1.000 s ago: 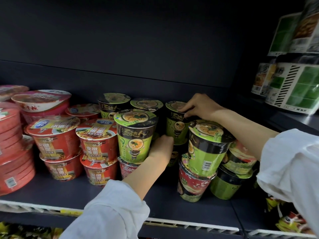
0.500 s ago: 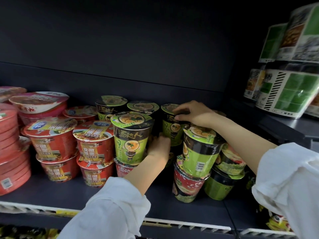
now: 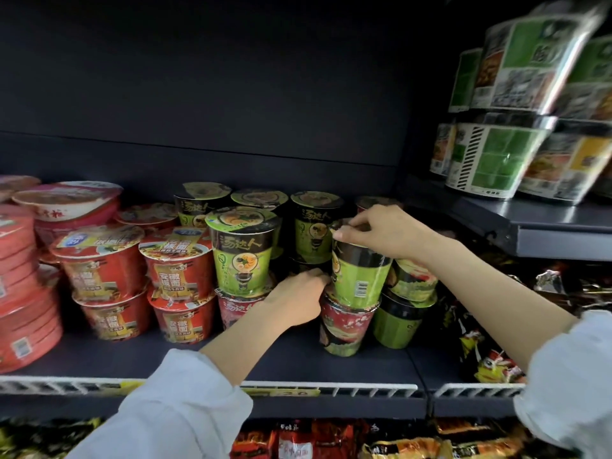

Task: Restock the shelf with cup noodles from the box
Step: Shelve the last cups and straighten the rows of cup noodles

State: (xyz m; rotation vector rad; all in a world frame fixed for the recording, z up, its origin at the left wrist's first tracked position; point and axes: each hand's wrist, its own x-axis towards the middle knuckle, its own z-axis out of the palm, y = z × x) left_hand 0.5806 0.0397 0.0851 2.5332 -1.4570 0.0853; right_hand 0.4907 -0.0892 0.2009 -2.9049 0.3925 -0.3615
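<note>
Cup noodles [image 3: 359,276], green with a black band and a barcode, sit tilted atop a red cup [image 3: 344,323] on the dark shelf [image 3: 99,356]. Right hand [image 3: 387,231] pinches its rim; left hand [image 3: 298,298] grips its base. Bare shelf lies in front. Neighbouring green cup [image 3: 241,250] reads 汤达人.

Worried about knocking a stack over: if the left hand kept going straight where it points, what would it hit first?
Probably the green cup that the right hand grips by its rim; the left hand fingertips already look to be at its lower edge, though depth is unclear.
</note>
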